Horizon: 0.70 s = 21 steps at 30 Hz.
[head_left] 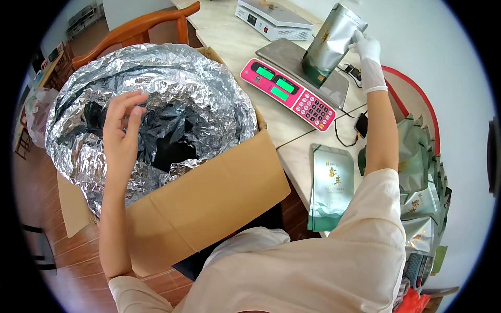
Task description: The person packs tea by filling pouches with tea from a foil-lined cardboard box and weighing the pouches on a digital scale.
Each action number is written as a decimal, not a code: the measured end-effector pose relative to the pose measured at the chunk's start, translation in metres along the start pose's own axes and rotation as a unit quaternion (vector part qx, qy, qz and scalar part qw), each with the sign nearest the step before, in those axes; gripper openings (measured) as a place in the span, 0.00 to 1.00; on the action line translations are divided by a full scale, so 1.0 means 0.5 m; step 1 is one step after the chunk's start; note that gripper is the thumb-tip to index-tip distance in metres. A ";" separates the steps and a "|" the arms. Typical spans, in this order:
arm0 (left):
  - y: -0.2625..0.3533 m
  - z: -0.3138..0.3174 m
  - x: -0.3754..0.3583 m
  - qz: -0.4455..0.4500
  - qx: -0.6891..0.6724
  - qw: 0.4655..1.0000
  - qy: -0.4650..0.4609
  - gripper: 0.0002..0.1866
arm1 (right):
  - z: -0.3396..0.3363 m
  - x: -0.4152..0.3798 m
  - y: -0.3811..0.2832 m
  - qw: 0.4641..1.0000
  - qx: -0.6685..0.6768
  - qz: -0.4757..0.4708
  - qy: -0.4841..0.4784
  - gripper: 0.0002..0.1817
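Note:
My right hand, in a white glove, grips the top of a silver-green pouch that stands upright on the steel platform of a pink scale. My bare left hand hovers over a large cardboard box lined with crumpled silver foil. Its fingers are pinched together, possibly on a small pinch of something that I cannot make out. Dark material lies deep inside the foil liner.
A flat green pouch lies on the table in front of me. Several more pouches stand in a row at the right. A white machine sits behind the scale. A wooden chair stands beyond the box.

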<state>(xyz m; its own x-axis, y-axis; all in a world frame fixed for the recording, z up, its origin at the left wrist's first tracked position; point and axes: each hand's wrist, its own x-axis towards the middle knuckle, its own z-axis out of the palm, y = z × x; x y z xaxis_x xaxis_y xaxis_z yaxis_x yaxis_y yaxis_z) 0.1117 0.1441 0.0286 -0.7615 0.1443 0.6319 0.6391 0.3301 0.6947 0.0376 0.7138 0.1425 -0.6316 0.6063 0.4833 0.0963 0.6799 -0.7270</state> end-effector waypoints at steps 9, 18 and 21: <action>-0.030 0.028 -0.037 -0.016 0.000 0.999 -0.051 0.10 | -0.032 -0.029 -0.019 0.999 -0.049 0.012 0.000 0.32; -0.048 0.027 -0.066 -0.043 0.023 0.996 -0.071 0.11 | -0.070 -0.011 -0.006 0.998 0.047 0.027 -0.015 0.34; -0.049 0.027 -0.068 -0.047 0.016 0.996 -0.067 0.11 | -0.073 0.018 0.010 0.998 0.053 0.026 -0.022 0.33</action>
<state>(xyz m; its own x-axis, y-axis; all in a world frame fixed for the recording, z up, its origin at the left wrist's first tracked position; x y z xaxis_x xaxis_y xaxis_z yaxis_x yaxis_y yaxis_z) 0.1206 0.1435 -0.0147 -0.8270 0.2344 0.5110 0.5618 0.3771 0.7363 0.0606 0.7378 0.1607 -0.6618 0.6193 0.4226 0.0493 0.5984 -0.7997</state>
